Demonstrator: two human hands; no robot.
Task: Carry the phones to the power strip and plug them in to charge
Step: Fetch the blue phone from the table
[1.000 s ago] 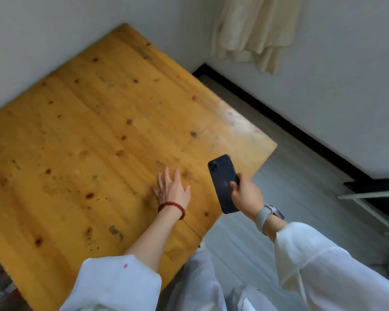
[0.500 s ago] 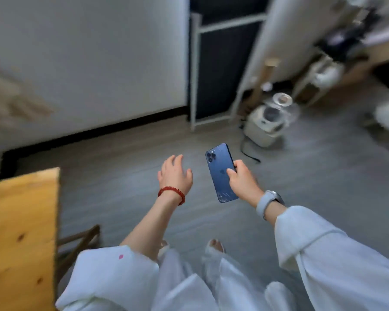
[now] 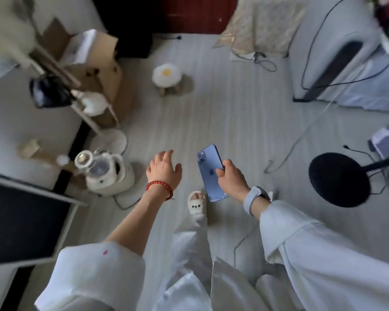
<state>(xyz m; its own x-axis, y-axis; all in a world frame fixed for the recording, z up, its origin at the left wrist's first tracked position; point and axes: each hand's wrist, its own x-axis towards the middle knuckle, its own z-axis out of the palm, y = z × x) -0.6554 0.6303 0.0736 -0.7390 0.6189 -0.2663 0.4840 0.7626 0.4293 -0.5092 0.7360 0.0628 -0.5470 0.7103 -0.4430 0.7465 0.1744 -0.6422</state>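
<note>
The person is mid-stride across the pale floor (image 3: 222,113), one slippered foot (image 3: 197,202) forward, and the only phone (image 3: 211,172) I can see is in the right hand (image 3: 230,179). It is a blue slab held out over the floor ahead of the body, back and camera cluster facing up, top end pointing away. The thumb lies across the back near the logo and the fingers wrap the far long edge from below, so it is a one-handed clamp across the width, roughly at mid-length. The left hand (image 3: 164,169) grasps nothing; its fingers are spread loosely and it hangs over the floor beside the phone, not touching it.

The phone looks stiff, thin and light enough for one hand, but the glossy back looks slick, and I'd judge it fragile: a drop onto this hard floor from standing height could crack it. Holding it by both long edges near the middle, as now, seems the safest grip; pinching it by a corner or the bottom end would let it swing. For plugging in, I'd expect the bottom edge to need freeing, so the spare hand could bring the plug while the right stays clamped around the sides.

I can't pick out a power strip for certain. Cables (image 3: 299,140) trail across the floor to the right, and another runs near the foot, a trip hazard on the way.
</note>
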